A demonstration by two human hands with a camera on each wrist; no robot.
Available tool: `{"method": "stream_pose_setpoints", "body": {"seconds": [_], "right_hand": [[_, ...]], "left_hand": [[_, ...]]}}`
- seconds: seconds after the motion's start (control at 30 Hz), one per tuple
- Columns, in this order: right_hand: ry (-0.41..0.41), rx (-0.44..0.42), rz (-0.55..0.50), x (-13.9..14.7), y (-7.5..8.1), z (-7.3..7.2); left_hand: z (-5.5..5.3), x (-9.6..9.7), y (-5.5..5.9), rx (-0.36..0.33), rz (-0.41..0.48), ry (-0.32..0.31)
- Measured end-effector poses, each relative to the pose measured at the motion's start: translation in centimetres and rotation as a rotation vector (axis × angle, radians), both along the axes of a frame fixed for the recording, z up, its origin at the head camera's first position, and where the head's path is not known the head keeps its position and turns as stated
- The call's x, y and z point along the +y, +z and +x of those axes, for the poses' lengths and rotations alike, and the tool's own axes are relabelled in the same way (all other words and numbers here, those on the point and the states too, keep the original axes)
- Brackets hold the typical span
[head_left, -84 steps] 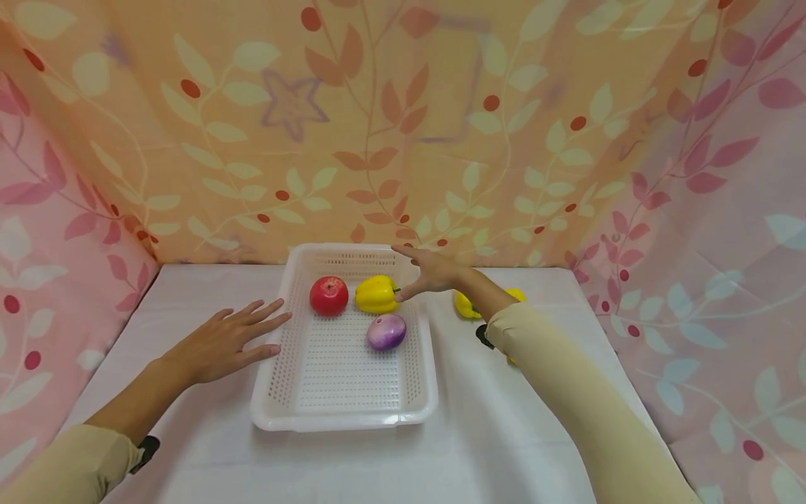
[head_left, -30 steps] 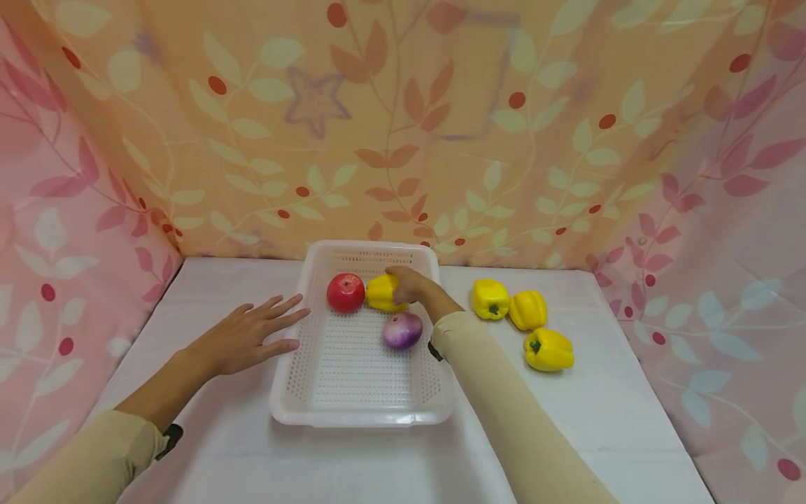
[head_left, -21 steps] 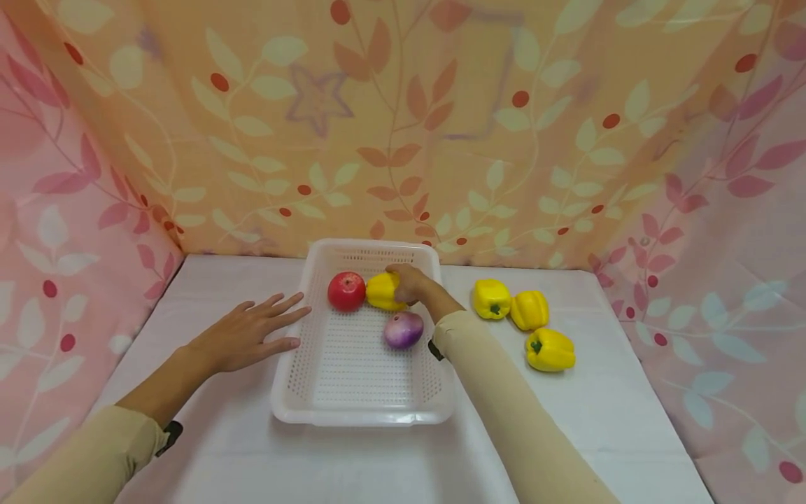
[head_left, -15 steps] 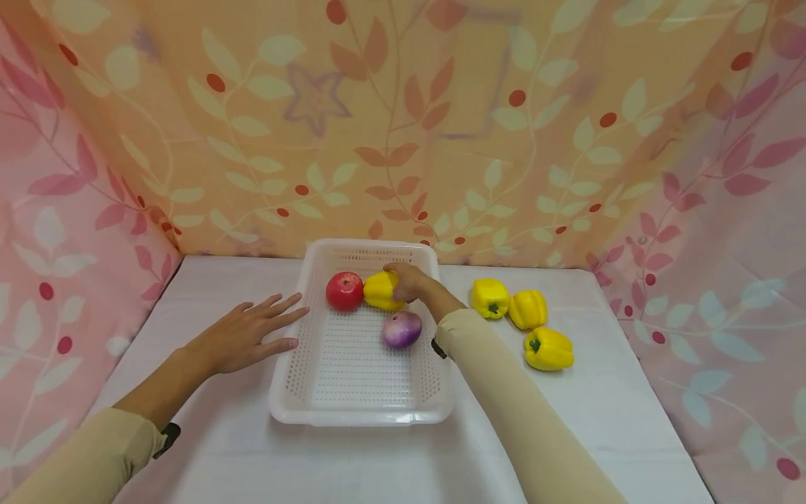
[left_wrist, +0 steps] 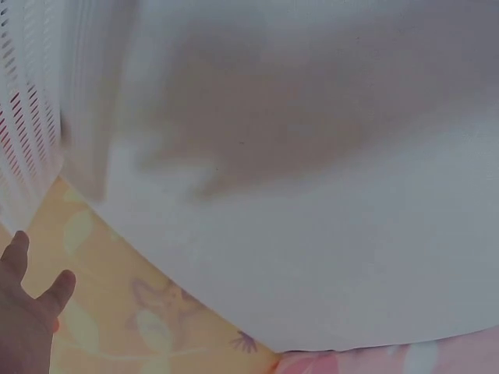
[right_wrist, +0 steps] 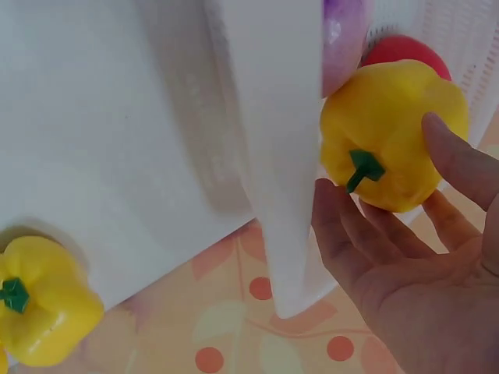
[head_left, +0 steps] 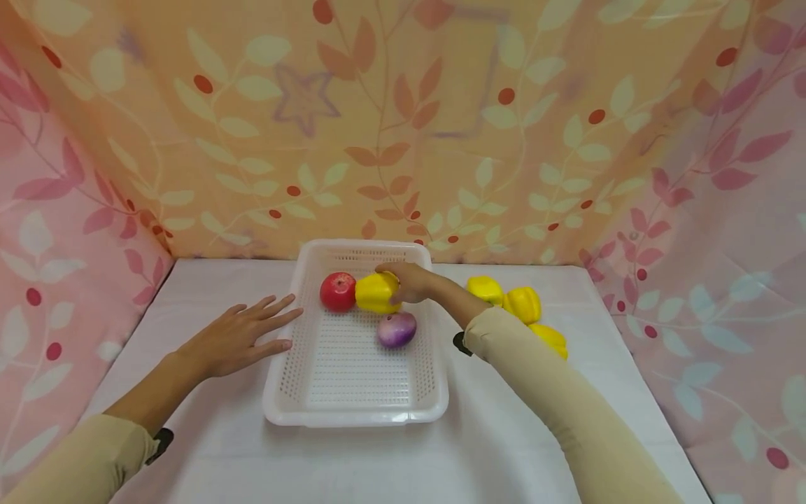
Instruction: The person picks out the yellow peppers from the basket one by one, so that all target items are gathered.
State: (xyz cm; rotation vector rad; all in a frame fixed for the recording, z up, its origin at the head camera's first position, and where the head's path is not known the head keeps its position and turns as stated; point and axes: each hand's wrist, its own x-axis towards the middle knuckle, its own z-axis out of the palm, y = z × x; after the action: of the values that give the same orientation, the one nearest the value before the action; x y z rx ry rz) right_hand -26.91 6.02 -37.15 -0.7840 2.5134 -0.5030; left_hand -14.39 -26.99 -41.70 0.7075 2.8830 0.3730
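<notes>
My right hand (head_left: 412, 282) has its thumb and fingers round a yellow bell pepper (head_left: 374, 292) at the back right of the white perforated basket (head_left: 271, 409). In the right wrist view the thumb lies over the pepper's side, with fingers reaching behind it; its green stem (right_wrist: 363, 170) faces the camera. Against the pepper's left side sits a round red fruit (head_left: 338, 292). In front lies a purple oval vegetable (head_left: 397, 330), pale at one end. My left hand (head_left: 242, 334) is spread at the basket's left rim, fingers straight and holding nothing.
Three more yellow bell peppers (head_left: 523, 304) rest on the white tablecloth (head_left: 604, 392) right of the basket, partly behind my right sleeve (head_left: 535, 378). A leaf-patterned curtain (head_left: 378, 126) closes off the back and both sides.
My right hand came from the basket's right edge onto the pepper inside. Over the last half second my right forearm has swung right, covering part of the loose peppers. The left hand stays put.
</notes>
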Motion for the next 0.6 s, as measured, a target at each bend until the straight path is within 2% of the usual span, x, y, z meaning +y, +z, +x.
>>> {"method": "stream_pose_setpoints", "body": {"seconds": [0.27,0.6], "right_hand": [[0.079,-0.012,-0.122,3.0,1.1,1.4],[0.091,-0.002,-0.261,7.9,3.0,2.5]], "left_hand": [[0.0,0.1,-0.1,0.015,-0.008,0.002],[0.0,0.1,0.2,0.033,-0.013,-0.017]]}}
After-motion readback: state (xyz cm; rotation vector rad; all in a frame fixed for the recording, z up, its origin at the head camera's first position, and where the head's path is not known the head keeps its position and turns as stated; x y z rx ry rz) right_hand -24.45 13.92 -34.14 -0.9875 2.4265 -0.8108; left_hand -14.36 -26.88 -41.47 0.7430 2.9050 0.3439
